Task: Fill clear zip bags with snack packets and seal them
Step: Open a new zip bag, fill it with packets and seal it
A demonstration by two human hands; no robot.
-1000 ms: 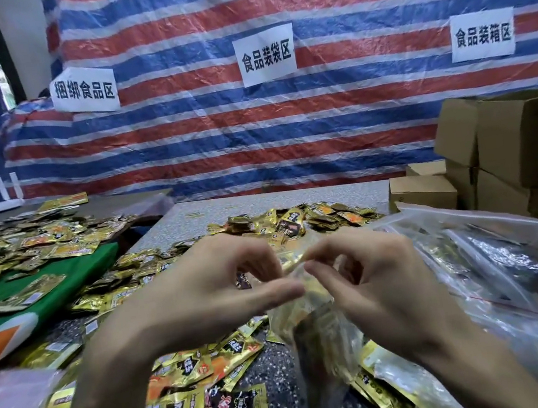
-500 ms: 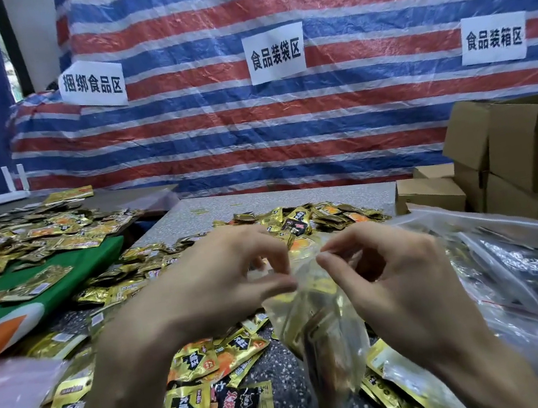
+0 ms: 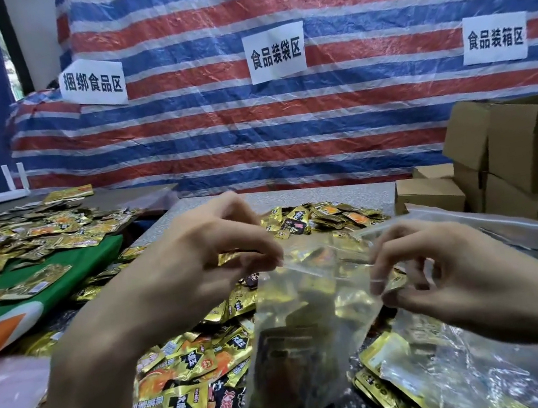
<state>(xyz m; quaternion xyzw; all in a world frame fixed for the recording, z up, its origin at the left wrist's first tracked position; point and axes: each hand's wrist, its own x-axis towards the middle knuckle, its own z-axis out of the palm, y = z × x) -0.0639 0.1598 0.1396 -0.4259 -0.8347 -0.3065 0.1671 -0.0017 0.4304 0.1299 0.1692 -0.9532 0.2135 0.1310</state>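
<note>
Both hands pinch the top edge of a clear plastic zip bag (image 3: 309, 329) holding gold foil snack packets: left hand (image 3: 200, 268) at its left corner, right hand (image 3: 442, 269) at its right.

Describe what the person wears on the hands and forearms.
Nothing shows: the left hand and right hand are bare, without gloves, rings or a watch. The left forearm and right forearm are uncovered to the picture's lower edge, no sleeve in view.
</note>
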